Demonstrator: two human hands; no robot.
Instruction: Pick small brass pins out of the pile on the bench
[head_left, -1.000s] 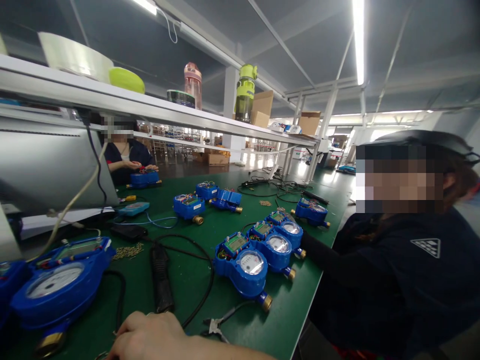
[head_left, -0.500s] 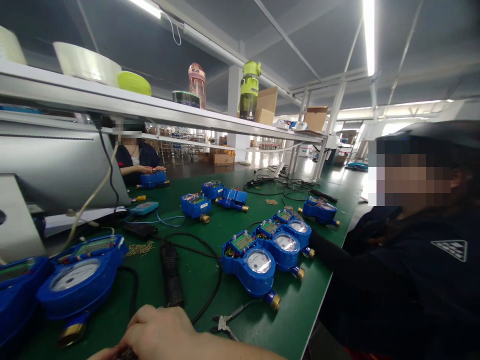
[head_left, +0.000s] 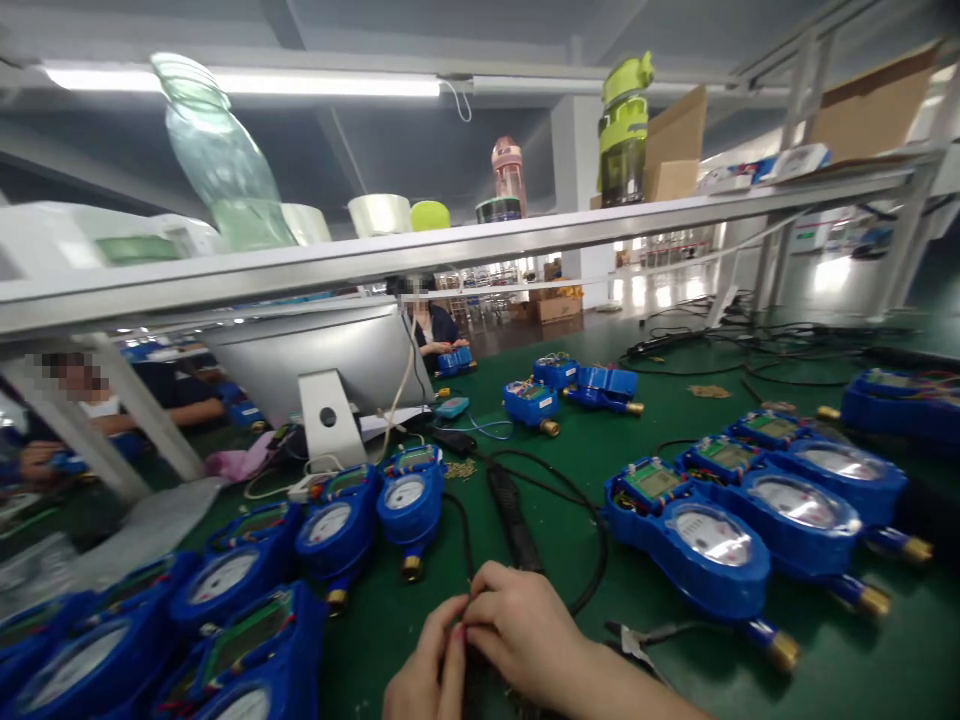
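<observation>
Near the bottom middle, my left hand and my right hand meet with fingertips pinched together. What they pinch is hidden or too small to make out. Just beyond them lies a black electric screwdriver with a dark cable. Pliers rest to the right of my right hand, partly behind my forearm. A blue water meter with a brass fitting stands left of the screwdriver, beside more such meters. Small brass-coloured screws or pins lie in a pile behind.
Several blue meters stand in a row on the right. Others sit farther back. A monitor stands under a shelf bearing bottles and tape rolls. Two people work beyond. Cables lie across the green bench.
My view has swung left, bringing the left-hand meters into sight and the neighbouring person mostly out. My left hand has come into view, fingertips meeting those of my right.
</observation>
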